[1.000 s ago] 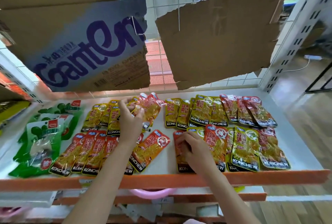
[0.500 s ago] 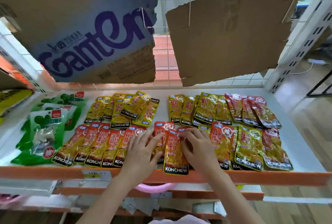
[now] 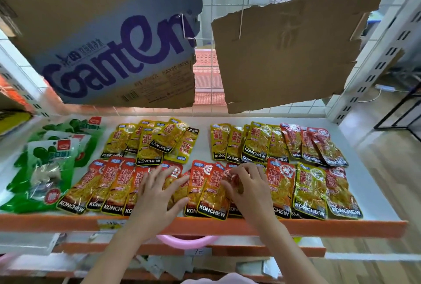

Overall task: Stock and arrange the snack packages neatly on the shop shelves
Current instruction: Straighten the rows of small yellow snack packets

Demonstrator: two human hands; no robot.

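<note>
Orange and yellow Konchew snack packets lie in two rows on the white shelf (image 3: pixel 376 197). In the front row, several orange packets (image 3: pixel 100 188) sit at the left and an orange packet (image 3: pixel 214 192) lies in the middle. My left hand (image 3: pixel 157 195) rests flat with spread fingers on the front-row packets left of centre. My right hand (image 3: pixel 246 188) lies on the packets just right of that middle packet, fingers bent and touching them. A back-row pile of yellow packets (image 3: pixel 155 142) overlaps untidily; one lies upside down.
Green snack bags (image 3: pixel 47 170) fill the shelf's left end. Further yellow and red packets (image 3: pixel 314 188) cover the right part. Two cardboard sheets (image 3: pixel 284 51) hang from the wire grid above the shelf. An orange shelf lip (image 3: pixel 341 228) runs along the front, with a pink basin (image 3: pixel 189 241) below.
My left hand came down from the back-row pile to the front row, where both hands now press on the packets. The middle orange packets have been drawn together.
</note>
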